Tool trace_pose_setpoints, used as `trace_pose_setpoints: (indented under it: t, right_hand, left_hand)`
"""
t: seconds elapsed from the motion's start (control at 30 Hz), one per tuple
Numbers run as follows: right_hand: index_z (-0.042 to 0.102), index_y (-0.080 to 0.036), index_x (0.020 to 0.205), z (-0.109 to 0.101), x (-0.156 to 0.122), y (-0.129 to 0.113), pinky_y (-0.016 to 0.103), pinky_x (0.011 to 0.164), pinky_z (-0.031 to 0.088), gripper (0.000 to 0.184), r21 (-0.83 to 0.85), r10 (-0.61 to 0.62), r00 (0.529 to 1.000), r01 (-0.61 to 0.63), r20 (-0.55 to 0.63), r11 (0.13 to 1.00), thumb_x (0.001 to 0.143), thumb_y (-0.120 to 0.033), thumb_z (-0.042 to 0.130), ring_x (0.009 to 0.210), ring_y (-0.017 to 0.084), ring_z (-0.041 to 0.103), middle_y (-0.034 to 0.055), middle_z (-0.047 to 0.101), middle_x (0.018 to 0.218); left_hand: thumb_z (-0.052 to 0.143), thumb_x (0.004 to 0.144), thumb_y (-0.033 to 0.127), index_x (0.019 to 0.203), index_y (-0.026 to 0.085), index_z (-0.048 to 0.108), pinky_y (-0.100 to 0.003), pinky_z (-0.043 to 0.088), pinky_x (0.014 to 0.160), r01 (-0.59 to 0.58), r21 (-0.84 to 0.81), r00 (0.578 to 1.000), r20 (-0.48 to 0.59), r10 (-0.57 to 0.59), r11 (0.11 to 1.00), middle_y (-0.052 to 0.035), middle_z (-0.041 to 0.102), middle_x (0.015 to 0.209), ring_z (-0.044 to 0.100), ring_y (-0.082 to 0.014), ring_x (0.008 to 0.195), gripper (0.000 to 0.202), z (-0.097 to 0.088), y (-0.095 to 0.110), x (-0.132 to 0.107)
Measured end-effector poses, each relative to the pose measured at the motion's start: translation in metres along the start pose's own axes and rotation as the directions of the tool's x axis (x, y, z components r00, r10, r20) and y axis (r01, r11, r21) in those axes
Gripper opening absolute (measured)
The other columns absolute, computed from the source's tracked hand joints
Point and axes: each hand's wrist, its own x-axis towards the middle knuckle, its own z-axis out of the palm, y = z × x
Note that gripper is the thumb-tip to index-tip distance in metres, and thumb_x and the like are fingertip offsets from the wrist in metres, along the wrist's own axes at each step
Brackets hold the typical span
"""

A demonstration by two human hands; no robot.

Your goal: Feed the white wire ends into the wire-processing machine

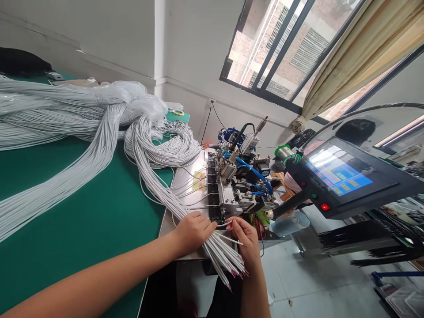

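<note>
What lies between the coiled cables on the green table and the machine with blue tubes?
In the head view, a metal plate with a yellowish sticker lies between the coiled cables and the machine; several single cables cross it.

Hands [195, 230] on cables [159, 187]; machine [228, 170] alongside

Left hand [195, 230] and right hand [247, 242] ungloved. Left forearm [109, 274], 8 o'clock, bare; right forearm [255, 285], 5 o'clock, same. Black trousers [225, 301] at 6 o'clock, partly visible.
</note>
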Motion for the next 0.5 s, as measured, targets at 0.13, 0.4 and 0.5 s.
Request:
trace_pose_setpoints:
  t: [0.13,0.4,0.5]
  right_hand:
    - [0.073,-0.015,0.084,-0.010,0.007,0.006,0.025,0.055,0.040,0.029,-0.095,-0.016,1.000,0.016,-0.003,0.995,0.083,-0.043,0.065,0.059,0.015,0.054,0.0039,0.066,0.067]
    - [0.068,-0.016,0.081,-0.013,0.015,0.012,0.026,0.057,0.040,0.027,-0.616,-0.231,0.973,0.196,0.023,0.763,0.088,-0.038,0.055,0.060,0.016,0.053,0.0036,0.064,0.070]
    - [0.065,-0.017,0.076,-0.013,0.016,0.014,0.025,0.058,0.039,0.031,-0.628,-0.255,0.967,0.211,0.021,0.749,0.091,-0.039,0.050,0.061,0.016,0.052,0.0021,0.061,0.066]
  left_hand:
    - [0.039,0.093,0.013,0.097,0.014,0.057,-0.029,0.041,0.056,0.002,0.010,1.000,-0.004,-0.002,1.000,0.0006,0.058,0.063,0.056,-0.0149,0.056,0.019,0.001,0.000,0.000]
    - [0.038,0.094,0.015,0.103,0.015,0.057,-0.030,0.041,0.059,0.043,0.045,0.997,0.057,-0.045,0.998,-0.0003,0.058,0.066,0.057,-0.0153,0.059,0.022,0.000,0.001,0.001]
    - [0.038,0.093,0.014,0.102,0.016,0.057,-0.030,0.041,0.060,0.059,0.048,0.995,0.075,-0.062,0.997,-0.0005,0.057,0.067,0.056,-0.0158,0.060,0.021,0.000,0.001,0.001]
